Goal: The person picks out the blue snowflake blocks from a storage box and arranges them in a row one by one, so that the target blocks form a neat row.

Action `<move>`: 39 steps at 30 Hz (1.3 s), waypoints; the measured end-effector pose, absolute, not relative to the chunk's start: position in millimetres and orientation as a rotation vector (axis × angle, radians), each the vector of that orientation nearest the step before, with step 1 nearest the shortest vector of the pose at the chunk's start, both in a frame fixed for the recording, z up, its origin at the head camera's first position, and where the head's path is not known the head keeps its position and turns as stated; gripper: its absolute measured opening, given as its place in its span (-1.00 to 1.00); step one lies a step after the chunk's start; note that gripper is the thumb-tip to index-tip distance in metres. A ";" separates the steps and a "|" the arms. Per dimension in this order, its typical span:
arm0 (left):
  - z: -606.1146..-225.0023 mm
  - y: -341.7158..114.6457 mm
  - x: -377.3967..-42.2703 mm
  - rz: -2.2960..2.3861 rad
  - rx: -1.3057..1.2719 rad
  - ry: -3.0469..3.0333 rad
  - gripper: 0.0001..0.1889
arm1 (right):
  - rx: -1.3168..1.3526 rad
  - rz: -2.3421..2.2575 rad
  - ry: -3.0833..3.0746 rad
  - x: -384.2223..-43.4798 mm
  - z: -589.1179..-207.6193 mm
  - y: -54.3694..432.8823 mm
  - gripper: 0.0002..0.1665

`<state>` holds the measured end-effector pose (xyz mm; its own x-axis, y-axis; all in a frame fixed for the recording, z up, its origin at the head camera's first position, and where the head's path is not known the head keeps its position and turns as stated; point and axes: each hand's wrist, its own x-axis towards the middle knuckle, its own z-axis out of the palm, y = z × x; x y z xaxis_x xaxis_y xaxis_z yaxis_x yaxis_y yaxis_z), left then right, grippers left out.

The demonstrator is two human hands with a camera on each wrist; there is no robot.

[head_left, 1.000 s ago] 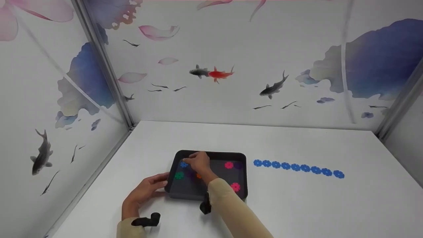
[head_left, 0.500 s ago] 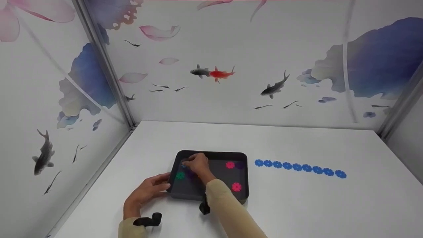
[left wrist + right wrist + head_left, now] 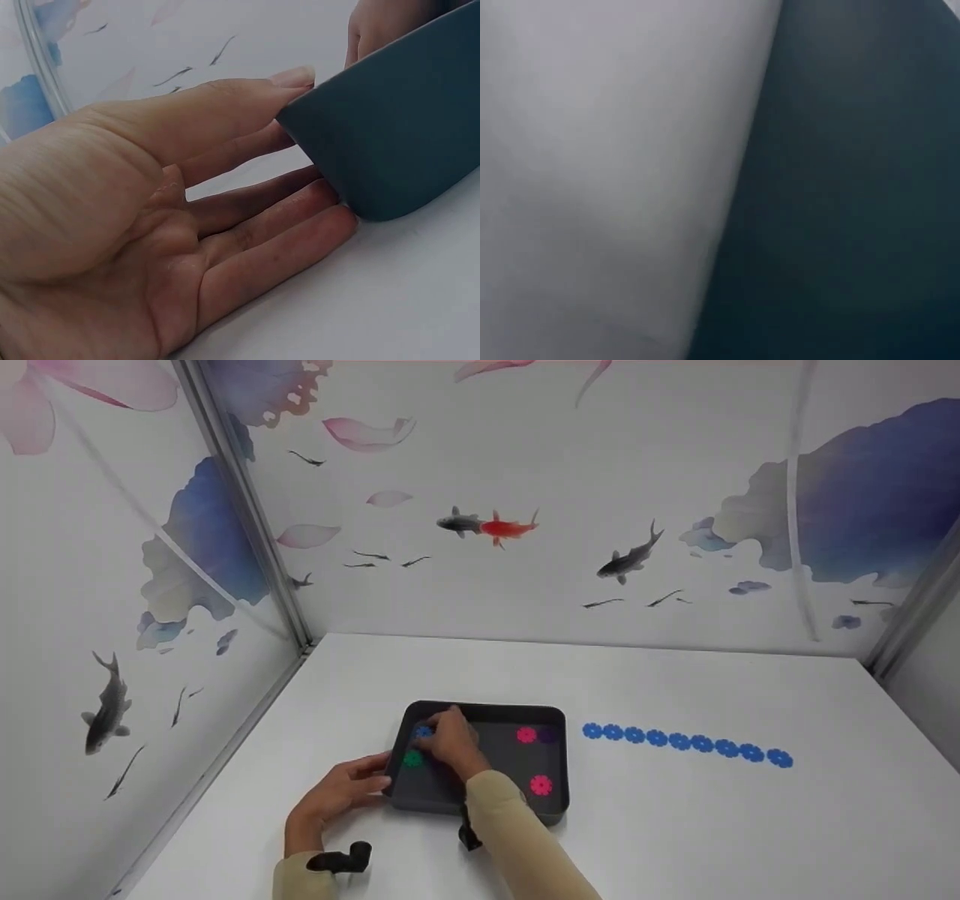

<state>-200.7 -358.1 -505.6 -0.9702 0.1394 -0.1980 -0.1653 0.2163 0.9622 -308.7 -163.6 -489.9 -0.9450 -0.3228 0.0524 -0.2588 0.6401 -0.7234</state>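
Note:
A dark tray (image 3: 477, 812) stands on the white table. My left hand (image 3: 341, 795) touches its left side; in the left wrist view its fingers (image 3: 262, 247) lie nearly straight against the tray's corner, the thumb at the rim. Inside the tray, my right hand (image 3: 452, 741) reaches to the left part, fingertips between a blue flower-shaped piece (image 3: 424, 731) and a green flower-shaped piece (image 3: 412, 758). Whether the fingertips pinch anything is hidden. Two pink flower pieces (image 3: 541, 785) and a dark purple piece (image 3: 549, 735) lie at the right. The right wrist view shows only blurred surfaces.
Right of the tray, several blue flower-shaped pieces (image 3: 680, 741) form a slightly slanting row on the table (image 3: 675, 825). Printed walls (image 3: 525, 607) enclose the table at the back and sides.
The right fingertips have shifted slightly toward the front from over the blue piece, which shows more plainly now. An orange piece seen a second ago is hidden behind the hand. The left hand stays at the tray.

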 end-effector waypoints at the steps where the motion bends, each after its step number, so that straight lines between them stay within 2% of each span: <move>1: -505.6 -357.9 -200.5 1.830 -0.026 2.243 -0.28 | -0.503 -1.180 2.775 -308.6 -490.4 -163.9 -0.54; 7: -505.9 -358.1 -199.8 1.837 -0.038 2.238 -0.28 | -0.527 -1.161 2.773 -308.4 -491.7 -164.7 -0.65; 30: -506.2 -356.8 -201.5 1.849 -0.016 2.235 -0.30 | -0.508 -1.098 2.800 -311.5 -489.8 -165.1 -0.68; 39: -505.6 -357.7 -201.0 1.849 -0.026 2.233 -0.28 | -0.521 -1.090 2.787 -311.6 -490.3 -164.8 -0.74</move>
